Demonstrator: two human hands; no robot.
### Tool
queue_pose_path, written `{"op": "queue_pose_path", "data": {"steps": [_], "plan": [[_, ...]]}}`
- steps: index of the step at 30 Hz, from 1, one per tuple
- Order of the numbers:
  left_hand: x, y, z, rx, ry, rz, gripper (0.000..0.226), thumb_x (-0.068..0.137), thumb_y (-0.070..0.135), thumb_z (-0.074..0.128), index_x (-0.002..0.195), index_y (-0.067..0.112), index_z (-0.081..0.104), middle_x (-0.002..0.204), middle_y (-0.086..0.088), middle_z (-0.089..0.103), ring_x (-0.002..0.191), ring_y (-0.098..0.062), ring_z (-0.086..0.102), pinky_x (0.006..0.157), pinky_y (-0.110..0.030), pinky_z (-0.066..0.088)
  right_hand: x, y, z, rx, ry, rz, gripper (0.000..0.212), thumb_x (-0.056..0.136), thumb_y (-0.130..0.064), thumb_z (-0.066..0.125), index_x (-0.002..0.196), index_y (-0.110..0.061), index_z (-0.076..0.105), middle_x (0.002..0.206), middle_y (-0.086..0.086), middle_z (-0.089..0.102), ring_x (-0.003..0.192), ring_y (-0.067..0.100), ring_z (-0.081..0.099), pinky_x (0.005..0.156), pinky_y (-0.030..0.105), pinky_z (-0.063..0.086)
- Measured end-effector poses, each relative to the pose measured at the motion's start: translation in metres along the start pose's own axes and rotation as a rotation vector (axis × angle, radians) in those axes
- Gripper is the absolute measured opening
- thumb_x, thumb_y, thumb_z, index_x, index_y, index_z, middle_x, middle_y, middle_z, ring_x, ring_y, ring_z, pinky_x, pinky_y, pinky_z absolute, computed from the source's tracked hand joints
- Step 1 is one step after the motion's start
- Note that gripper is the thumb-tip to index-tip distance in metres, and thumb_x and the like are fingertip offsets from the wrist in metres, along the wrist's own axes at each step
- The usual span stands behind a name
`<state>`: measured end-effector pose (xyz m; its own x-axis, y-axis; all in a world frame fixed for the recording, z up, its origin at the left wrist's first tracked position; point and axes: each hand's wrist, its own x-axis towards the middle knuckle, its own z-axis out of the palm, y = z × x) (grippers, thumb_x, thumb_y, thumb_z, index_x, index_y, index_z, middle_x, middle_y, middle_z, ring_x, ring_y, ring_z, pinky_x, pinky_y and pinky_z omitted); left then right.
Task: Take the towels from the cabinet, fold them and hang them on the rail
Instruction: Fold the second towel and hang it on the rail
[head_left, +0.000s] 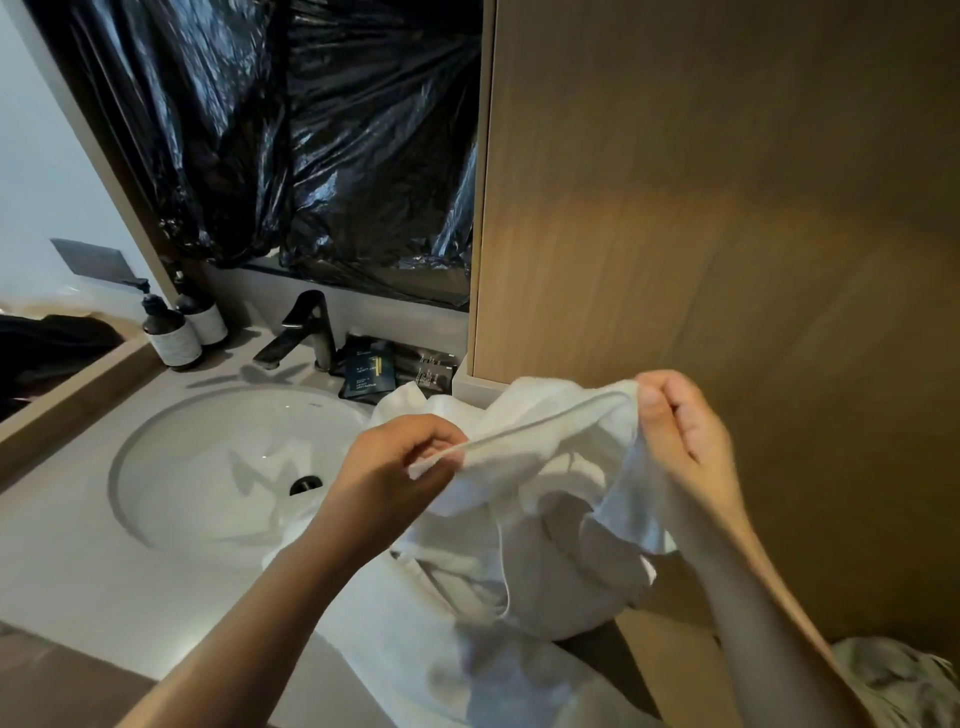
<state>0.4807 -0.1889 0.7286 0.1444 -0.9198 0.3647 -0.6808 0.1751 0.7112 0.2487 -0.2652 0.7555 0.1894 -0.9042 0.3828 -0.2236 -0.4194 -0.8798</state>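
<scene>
Towel (545, 441) held up by its hem, over the right edge of the counter (78, 561).

The left hand (395, 467) pinches one end of the hem and the right hand (675, 421) pinches the other, so the edge is stretched between them, probably to find the corners before folding. The rest of the towel hangs down onto the counter beside the sink (171, 467), close to the cabinet (727, 208). No rail is in view.
</scene>
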Motion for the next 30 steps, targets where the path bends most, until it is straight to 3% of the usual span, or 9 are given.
{"op": "queue_pose_path", "data": {"steps": [5, 8, 11, 14, 17, 20, 24, 27, 30], "plan": [[0.008, -0.002, -0.001, -0.074, 0.032, -0.098, 0.014, 0.09, 0.019, 0.064, 0.08, 0.027, 0.069, 0.081, 0.017, 0.065, 0.077, -0.005, 0.06, 0.065, -0.019, 0.047, 0.02, -0.007, -0.009, -0.104, -0.038, -0.08, 0.019, 0.102, -0.024, 0.043, 0.088, -0.024, 0.056, 0.076, -0.016, 0.057, 0.067, 0.0, 0.051, 0.059, 0.014, 0.039], [0.018, 0.006, -0.014, -0.037, 0.099, -0.039, 0.015, 0.095, 0.021, 0.058, 0.085, 0.026, 0.067, 0.082, 0.016, 0.065, 0.077, -0.008, 0.061, 0.065, -0.029, 0.052, 0.026, -0.005, -0.016, -0.172, -0.087, -0.065, 0.01, 0.093, -0.029, 0.062, 0.085, -0.025, 0.059, 0.076, -0.02, 0.061, 0.068, -0.003, 0.054, 0.06, 0.011, 0.039], [0.032, 0.021, -0.031, -0.036, 0.143, 0.067, 0.011, 0.092, 0.027, 0.06, 0.086, 0.023, 0.069, 0.081, 0.014, 0.066, 0.076, -0.009, 0.062, 0.063, -0.022, 0.049, 0.03, -0.004, -0.021, -0.164, -0.09, -0.076, 0.009, 0.083, -0.026, 0.075, 0.079, -0.027, 0.067, 0.079, -0.017, 0.068, 0.071, -0.002, 0.059, 0.063, 0.011, 0.042], [0.048, 0.027, -0.041, 0.014, 0.1, 0.1, 0.009, 0.086, 0.031, 0.071, 0.081, 0.024, 0.071, 0.076, 0.013, 0.068, 0.076, -0.006, 0.062, 0.063, -0.012, 0.044, 0.04, -0.009, -0.029, -0.143, 0.06, -0.106, 0.011, 0.082, -0.029, 0.072, 0.071, -0.028, 0.068, 0.073, -0.019, 0.067, 0.068, -0.005, 0.059, 0.061, 0.007, 0.041], [0.05, 0.009, -0.041, 0.057, 0.004, 0.004, 0.005, 0.086, 0.027, 0.071, 0.082, 0.024, 0.073, 0.08, 0.014, 0.067, 0.08, -0.001, 0.059, 0.069, -0.016, 0.046, 0.049, -0.009, -0.036, -0.117, 0.149, -0.09, 0.015, 0.09, -0.027, 0.068, 0.075, -0.026, 0.067, 0.074, -0.014, 0.067, 0.07, -0.003, 0.059, 0.059, 0.007, 0.043], [0.045, -0.018, -0.033, 0.034, 0.024, -0.118, 0.006, 0.087, 0.024, 0.069, 0.085, 0.022, 0.074, 0.082, 0.009, 0.068, 0.078, -0.002, 0.06, 0.073, -0.027, 0.051, 0.051, -0.003, -0.037, -0.112, 0.198, -0.072, 0.018, 0.092, -0.024, 0.064, 0.076, -0.018, 0.066, 0.072, -0.004, 0.065, 0.066, 0.001, 0.056, 0.056, 0.01, 0.041], [0.048, -0.04, -0.021, 0.189, 0.065, -0.231, 0.012, 0.091, 0.025, 0.064, 0.079, 0.026, 0.068, 0.069, 0.008, 0.064, 0.065, -0.006, 0.058, 0.055, -0.024, 0.044, 0.051, 0.001, -0.034, -0.117, 0.278, -0.043, 0.025, 0.094, -0.022, 0.062, 0.069, -0.018, 0.062, 0.066, -0.003, 0.06, 0.06, 0.0, 0.051, 0.052, 0.011, 0.036], [0.047, -0.056, -0.024, 0.272, 0.073, -0.35, 0.016, 0.092, 0.021, 0.062, 0.077, 0.024, 0.063, 0.069, 0.004, 0.061, 0.068, -0.015, 0.058, 0.058, -0.026, 0.043, 0.055, 0.003, -0.042, -0.113, 0.374, -0.042, 0.026, 0.095, -0.024, 0.06, 0.069, -0.019, 0.061, 0.067, -0.005, 0.06, 0.06, -0.003, 0.051, 0.051, 0.008, 0.036], [0.045, -0.056, -0.028, 0.25, 0.087, -0.394, 0.026, 0.094, 0.027, 0.061, 0.068, 0.021, 0.058, 0.06, 0.005, 0.056, 0.06, -0.018, 0.055, 0.056, -0.024, 0.04, 0.057, 0.009, -0.044, -0.184, 0.343, -0.025, 0.026, 0.095, -0.026, 0.059, 0.069, -0.019, 0.059, 0.068, -0.004, 0.06, 0.06, 0.0, 0.051, 0.052, 0.011, 0.036]]}}
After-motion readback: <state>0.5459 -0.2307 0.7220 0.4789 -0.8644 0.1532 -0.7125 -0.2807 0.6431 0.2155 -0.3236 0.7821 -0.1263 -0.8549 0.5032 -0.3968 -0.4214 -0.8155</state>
